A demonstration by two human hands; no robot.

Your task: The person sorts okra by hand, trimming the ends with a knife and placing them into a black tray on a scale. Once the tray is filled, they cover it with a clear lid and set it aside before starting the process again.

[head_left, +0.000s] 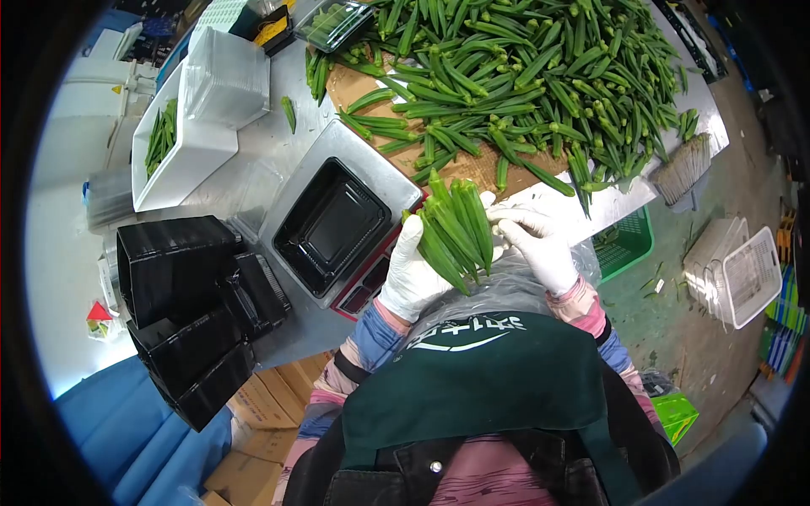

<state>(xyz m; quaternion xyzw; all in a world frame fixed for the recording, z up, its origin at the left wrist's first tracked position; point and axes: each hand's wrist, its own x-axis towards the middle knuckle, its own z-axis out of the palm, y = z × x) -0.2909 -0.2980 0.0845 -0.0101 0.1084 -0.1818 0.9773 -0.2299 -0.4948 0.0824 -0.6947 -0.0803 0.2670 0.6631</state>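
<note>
A bunch of several green okra pods [456, 228] lies in my gloved left hand [412, 274], whose thumb and fingers wrap round it from the left and below. My gloved right hand [540, 244] is at the right side of the bunch, its fingers bent together near the pods; whatever lies between its fingertips is too small to make out. Left of my hands, a black plastic tray [332, 221] rests on the metal plate of a red scale [363, 289]. A large heap of okra [540, 76] covers the table beyond my hands.
Stacked black trays [177, 270] stand at the left. Behind them are a white bin [202, 160] holding okra and a stack of clear containers [226, 80]. A brush [682, 169] lies at the table's right edge. A green crate [629, 244] and white baskets [742, 278] are lower right.
</note>
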